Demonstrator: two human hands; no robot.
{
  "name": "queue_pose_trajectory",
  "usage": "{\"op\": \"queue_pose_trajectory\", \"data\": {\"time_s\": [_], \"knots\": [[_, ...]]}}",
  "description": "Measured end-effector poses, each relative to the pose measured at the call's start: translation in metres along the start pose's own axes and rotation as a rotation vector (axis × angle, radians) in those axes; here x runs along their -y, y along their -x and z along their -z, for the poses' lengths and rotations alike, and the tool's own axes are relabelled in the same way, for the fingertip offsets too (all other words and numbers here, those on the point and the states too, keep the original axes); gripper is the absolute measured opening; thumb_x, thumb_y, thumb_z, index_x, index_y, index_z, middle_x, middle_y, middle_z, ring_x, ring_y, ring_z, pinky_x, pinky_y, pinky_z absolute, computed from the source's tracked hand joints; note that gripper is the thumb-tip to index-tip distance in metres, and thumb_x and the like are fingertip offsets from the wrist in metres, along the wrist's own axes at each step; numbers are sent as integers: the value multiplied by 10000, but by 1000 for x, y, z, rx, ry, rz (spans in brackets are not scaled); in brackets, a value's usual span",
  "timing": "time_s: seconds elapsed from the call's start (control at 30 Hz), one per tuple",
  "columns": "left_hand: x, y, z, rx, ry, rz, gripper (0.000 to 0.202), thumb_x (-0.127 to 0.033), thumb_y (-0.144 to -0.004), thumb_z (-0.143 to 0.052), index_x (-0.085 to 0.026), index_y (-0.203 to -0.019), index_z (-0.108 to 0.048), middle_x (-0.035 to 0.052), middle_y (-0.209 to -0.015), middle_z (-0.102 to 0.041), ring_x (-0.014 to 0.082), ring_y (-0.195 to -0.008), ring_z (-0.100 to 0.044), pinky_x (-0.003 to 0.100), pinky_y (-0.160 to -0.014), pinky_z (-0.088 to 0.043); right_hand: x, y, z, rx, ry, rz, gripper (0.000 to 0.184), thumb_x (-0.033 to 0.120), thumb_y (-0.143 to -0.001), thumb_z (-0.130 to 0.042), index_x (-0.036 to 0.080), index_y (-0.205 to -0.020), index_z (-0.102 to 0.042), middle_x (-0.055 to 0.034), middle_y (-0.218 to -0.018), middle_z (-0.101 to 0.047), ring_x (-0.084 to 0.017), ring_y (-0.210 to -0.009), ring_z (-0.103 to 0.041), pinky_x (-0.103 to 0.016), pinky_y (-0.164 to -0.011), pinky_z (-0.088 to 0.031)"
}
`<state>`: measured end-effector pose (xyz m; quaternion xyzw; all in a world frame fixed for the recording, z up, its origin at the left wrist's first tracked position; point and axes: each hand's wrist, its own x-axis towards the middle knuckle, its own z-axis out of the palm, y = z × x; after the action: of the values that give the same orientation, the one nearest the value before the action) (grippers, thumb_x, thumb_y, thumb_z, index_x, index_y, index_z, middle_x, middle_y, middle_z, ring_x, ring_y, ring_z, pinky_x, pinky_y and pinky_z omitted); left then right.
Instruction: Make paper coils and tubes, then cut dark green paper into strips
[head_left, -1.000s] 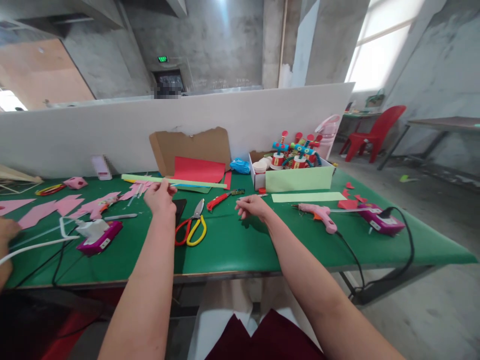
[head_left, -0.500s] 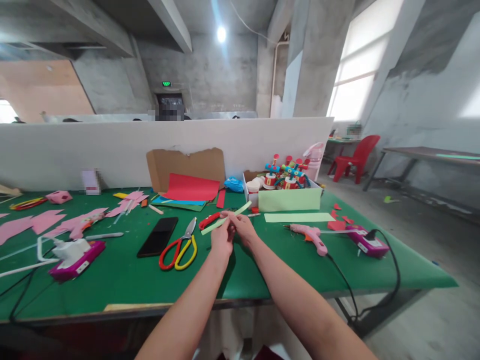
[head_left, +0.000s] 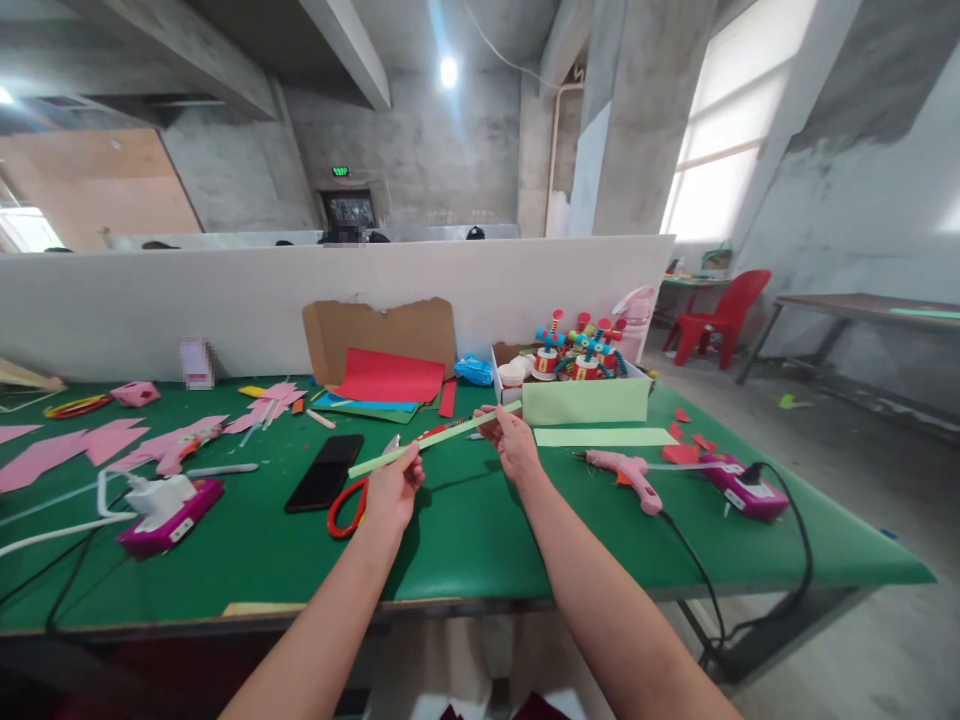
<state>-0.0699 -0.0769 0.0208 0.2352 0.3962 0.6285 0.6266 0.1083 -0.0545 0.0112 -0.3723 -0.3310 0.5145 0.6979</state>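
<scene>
A long, narrow light green paper strip stretches between my two hands above the table. My left hand pinches it near its left end, and my right hand pinches it near its right end. Under my left hand lie scissors, with one red handle loop showing and the rest mostly hidden. A black phone lies just left of them. To the right of my right hand, a wider light green paper strip lies flat. A pink glue gun rests below that strip.
Behind my hands stands a box of small red and blue paper figures. Red sheets lean on cardboard. Purple power strips with cords sit at left and right. Pink paper pieces cover the table's left side.
My hands have moved apart, the left one toward the scissors and the right one slightly rightward. The strip now spans between them, and my left hand covers much of the scissors.
</scene>
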Motion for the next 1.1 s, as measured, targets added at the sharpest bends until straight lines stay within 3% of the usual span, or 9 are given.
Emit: {"op": "queue_pose_trajectory", "data": {"time_s": [0.2, 0.27, 0.33, 0.43, 0.5, 0.73, 0.93, 1.1], "knots": [[-22, -3, 23, 19, -43, -56, 190, -150, -608, -772, -130, -652, -589, -42, -513, -534, 34, -422, -457, 125, -408, -373, 6, -6, 9, -89, -74, 44, 230, 425, -828, -638, 201, -851, -685, -60, -874, -767, -201, -970, -700, -317, -854, -548], [-27, -5, 24, -35, -6, -58, 192, -127, -634, -754, -135, -628, -563, -42, -512, -531, 31, -416, -459, 118, -406, -367, 7, -5, 9, -133, -113, 47, 233, 419, -881, -571, 211, -889, -676, -59, -952, -762, -187, -1006, -689, -313, -875, -543], [-26, -7, 18, -100, 43, -29, 174, -103, -688, -712, -139, -628, -552, -46, -506, -522, 25, -396, -448, 114, -399, -362, 4, -2, 5, -98, -108, -47, 267, 404, -932, -492, 206, -924, -671, -73, -1018, -749, -176, -1007, -689, -315, -885, -542], [-11, -5, -2, -106, 69, 51, 150, -105, -739, -688, -143, -657, -568, -53, -500, -514, 21, -373, -438, 114, -388, -363, -6, 8, -6, 145, 25, -331, 292, 400, -931, -514, 163, -949, -683, -124, -1044, -735, -192, -944, -707, -347, -862, -555], [4, -2, -17, -84, 27, 90, 150, -125, -717, -728, -145, -668, -587, -58, -486, -510, 25, -361, -441, 116, -373, -360, -12, 14, -11, 242, 78, -366, 271, 395, -899, -583, 160, -973, -696, -123, -1062, -728, -186, -929, -707, -338, -861, -555], [44, 3, -48, -48, -6, 95, 222, -156, -599, -828, -118, -617, -609, -48, -467, -536, 30, -340, -450, 130, -360, -394, -17, 16, -8, 200, 193, -192, 302, 446, -857, -615, 217, -1007, -741, -67, -1010, -739, -171, -869, -698, -321, -833, -554], [48, 1, -51, 6, 78, 164, 214, -83, -600, -809, -120, -588, -599, -14, -503, -600, 44, -391, -525, 132, -424, -456, -24, 19, -10, 232, 271, -192, 390, 524, -851, -594, 233, -1066, -738, -43, -858, -746, -143, -768, -678, -284, -799, -539], [42, -3, -43, -6, 45, 108, 210, -110, -582, -826, -118, -617, -619, -29, -485, -587, 44, -379, -501, 138, -400, -429, -23, 18, -8, 244, 224, -266, 411, 503, -872, -584, 164, -1048, -737, -67, -790, -737, -150, -702, -682, -291, -753, -553]]}}
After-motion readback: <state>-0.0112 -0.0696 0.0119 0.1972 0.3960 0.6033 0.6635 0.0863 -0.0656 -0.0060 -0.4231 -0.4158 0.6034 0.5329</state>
